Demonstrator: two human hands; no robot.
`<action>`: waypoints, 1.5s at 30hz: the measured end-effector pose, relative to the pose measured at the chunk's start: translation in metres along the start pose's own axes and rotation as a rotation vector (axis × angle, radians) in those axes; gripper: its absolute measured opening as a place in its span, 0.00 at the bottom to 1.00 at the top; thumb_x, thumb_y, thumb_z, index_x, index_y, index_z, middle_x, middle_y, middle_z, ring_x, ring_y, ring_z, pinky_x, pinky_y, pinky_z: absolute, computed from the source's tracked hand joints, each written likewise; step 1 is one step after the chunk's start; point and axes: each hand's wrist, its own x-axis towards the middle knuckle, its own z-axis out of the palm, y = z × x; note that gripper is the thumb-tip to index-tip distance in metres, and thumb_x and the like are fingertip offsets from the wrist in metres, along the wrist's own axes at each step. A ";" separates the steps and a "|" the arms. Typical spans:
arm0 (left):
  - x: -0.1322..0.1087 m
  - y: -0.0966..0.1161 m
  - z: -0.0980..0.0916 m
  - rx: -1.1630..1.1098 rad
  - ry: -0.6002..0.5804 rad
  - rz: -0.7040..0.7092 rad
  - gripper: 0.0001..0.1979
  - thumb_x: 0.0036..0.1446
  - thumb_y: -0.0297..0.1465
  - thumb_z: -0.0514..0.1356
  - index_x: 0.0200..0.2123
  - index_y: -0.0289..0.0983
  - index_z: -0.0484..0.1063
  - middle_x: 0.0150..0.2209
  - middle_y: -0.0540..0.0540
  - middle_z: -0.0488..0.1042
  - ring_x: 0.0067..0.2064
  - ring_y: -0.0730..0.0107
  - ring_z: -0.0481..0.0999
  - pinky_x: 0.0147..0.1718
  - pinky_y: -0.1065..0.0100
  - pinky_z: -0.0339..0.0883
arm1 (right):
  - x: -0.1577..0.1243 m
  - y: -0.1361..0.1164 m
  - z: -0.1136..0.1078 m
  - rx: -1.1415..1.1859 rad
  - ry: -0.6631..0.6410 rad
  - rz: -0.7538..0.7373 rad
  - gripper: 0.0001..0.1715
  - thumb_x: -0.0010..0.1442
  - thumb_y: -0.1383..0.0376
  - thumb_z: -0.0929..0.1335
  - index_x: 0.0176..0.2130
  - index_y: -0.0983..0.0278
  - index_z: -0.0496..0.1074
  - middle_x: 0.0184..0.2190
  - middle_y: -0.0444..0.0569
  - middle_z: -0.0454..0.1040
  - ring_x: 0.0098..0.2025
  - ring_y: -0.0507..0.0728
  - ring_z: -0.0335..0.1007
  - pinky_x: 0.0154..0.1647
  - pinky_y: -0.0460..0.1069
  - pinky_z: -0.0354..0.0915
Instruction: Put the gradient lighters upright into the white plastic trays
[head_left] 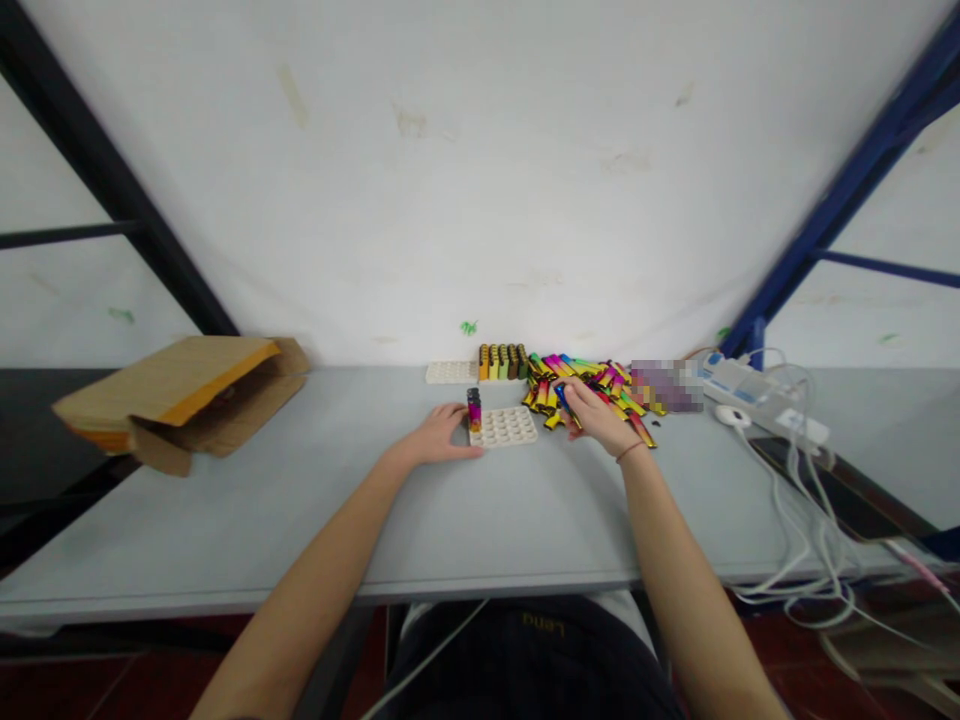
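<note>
A white tray with rows of round holes lies on the table in front of me. A few purple-and-gold lighters with dark tops stand upright at its left edge. My left hand grips the tray's left side, thumb along the front edge and fingers farther back. Over a loose pile of shiny multicoloured lighters, my right hand is closed on a blue lighter, tilted between thumb and fingers.
Behind the tray stands a block of lighters in rows, beside another white holed tray. An open cardboard box lies at left. Power strips, white cables and a dark flat device occupy the right.
</note>
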 end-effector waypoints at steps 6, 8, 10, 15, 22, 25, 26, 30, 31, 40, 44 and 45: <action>0.001 -0.001 -0.001 0.007 -0.021 -0.002 0.43 0.49 0.55 0.64 0.60 0.32 0.67 0.65 0.31 0.64 0.66 0.44 0.62 0.66 0.52 0.55 | 0.016 0.008 0.015 0.076 0.208 0.055 0.41 0.60 0.30 0.52 0.25 0.59 0.66 0.16 0.44 0.59 0.18 0.53 0.54 0.19 0.51 0.56; 0.001 -0.003 0.000 0.005 -0.013 0.007 0.42 0.49 0.55 0.64 0.60 0.33 0.67 0.64 0.32 0.65 0.66 0.44 0.62 0.66 0.52 0.55 | 0.021 0.012 0.019 0.076 0.229 0.063 0.41 0.60 0.30 0.51 0.23 0.58 0.63 0.15 0.44 0.59 0.18 0.54 0.54 0.19 0.52 0.56; 0.002 -0.003 0.001 0.005 -0.003 0.010 0.42 0.49 0.55 0.64 0.60 0.34 0.67 0.64 0.33 0.65 0.66 0.44 0.62 0.65 0.51 0.56 | 0.022 0.013 0.022 0.074 0.255 0.079 0.40 0.61 0.31 0.51 0.21 0.58 0.62 0.13 0.44 0.56 0.17 0.54 0.53 0.19 0.52 0.56; 0.001 -0.001 -0.001 0.012 -0.022 -0.006 0.42 0.49 0.54 0.64 0.60 0.33 0.66 0.65 0.32 0.64 0.66 0.44 0.61 0.66 0.52 0.54 | 0.023 0.011 0.029 0.045 0.302 0.099 0.37 0.63 0.36 0.53 0.17 0.56 0.58 0.11 0.42 0.51 0.16 0.54 0.49 0.20 0.52 0.53; 0.002 0.001 -0.002 0.022 -0.045 -0.022 0.43 0.50 0.54 0.64 0.61 0.31 0.66 0.65 0.31 0.63 0.67 0.44 0.60 0.67 0.53 0.53 | 0.028 0.016 0.029 0.038 0.401 0.028 0.31 0.63 0.48 0.55 0.14 0.57 0.57 0.10 0.42 0.54 0.17 0.53 0.52 0.21 0.50 0.55; 0.002 -0.002 0.000 0.013 -0.015 -0.002 0.43 0.49 0.55 0.64 0.60 0.32 0.67 0.64 0.32 0.65 0.66 0.44 0.62 0.66 0.52 0.55 | 0.032 0.021 0.029 0.051 0.468 0.012 0.30 0.62 0.51 0.56 0.14 0.58 0.58 0.10 0.42 0.55 0.16 0.53 0.53 0.21 0.49 0.55; 0.002 -0.002 0.000 0.014 -0.006 0.005 0.42 0.49 0.55 0.64 0.60 0.34 0.67 0.64 0.33 0.66 0.66 0.44 0.63 0.65 0.52 0.56 | 0.033 0.023 0.030 0.048 0.482 0.010 0.30 0.62 0.51 0.57 0.14 0.58 0.59 0.10 0.42 0.55 0.16 0.52 0.54 0.21 0.49 0.55; 0.003 -0.004 0.001 0.027 -0.016 -0.004 0.43 0.48 0.56 0.63 0.60 0.34 0.67 0.64 0.33 0.65 0.66 0.44 0.62 0.66 0.53 0.56 | 0.034 0.026 0.032 0.020 0.516 0.025 0.31 0.62 0.49 0.58 0.14 0.59 0.61 0.11 0.42 0.57 0.17 0.53 0.56 0.21 0.49 0.55; 0.003 -0.004 0.001 0.028 -0.020 -0.008 0.43 0.48 0.56 0.63 0.60 0.33 0.67 0.64 0.32 0.65 0.66 0.44 0.62 0.66 0.53 0.55 | 0.034 0.026 0.032 0.019 0.524 0.029 0.31 0.62 0.48 0.58 0.14 0.59 0.62 0.11 0.42 0.57 0.17 0.53 0.56 0.21 0.49 0.54; 0.003 -0.008 0.003 0.012 0.002 0.014 0.43 0.48 0.56 0.64 0.61 0.35 0.66 0.64 0.33 0.65 0.66 0.45 0.63 0.65 0.52 0.56 | 0.029 0.022 0.037 0.135 0.494 0.044 0.31 0.60 0.44 0.61 0.16 0.60 0.63 0.12 0.41 0.57 0.17 0.51 0.54 0.20 0.48 0.54; 0.003 -0.006 0.003 0.017 -0.012 0.000 0.43 0.49 0.56 0.64 0.60 0.33 0.66 0.64 0.32 0.64 0.66 0.45 0.62 0.66 0.52 0.54 | 0.032 0.024 0.034 0.146 0.544 0.029 0.28 0.60 0.49 0.61 0.15 0.59 0.60 0.12 0.41 0.57 0.17 0.51 0.53 0.20 0.48 0.53; 0.003 -0.006 0.002 0.014 -0.009 0.000 0.43 0.49 0.56 0.64 0.60 0.33 0.66 0.64 0.32 0.65 0.66 0.44 0.62 0.66 0.52 0.55 | 0.032 0.024 0.034 0.135 0.562 0.026 0.28 0.59 0.49 0.62 0.15 0.59 0.59 0.12 0.41 0.57 0.18 0.51 0.54 0.20 0.48 0.53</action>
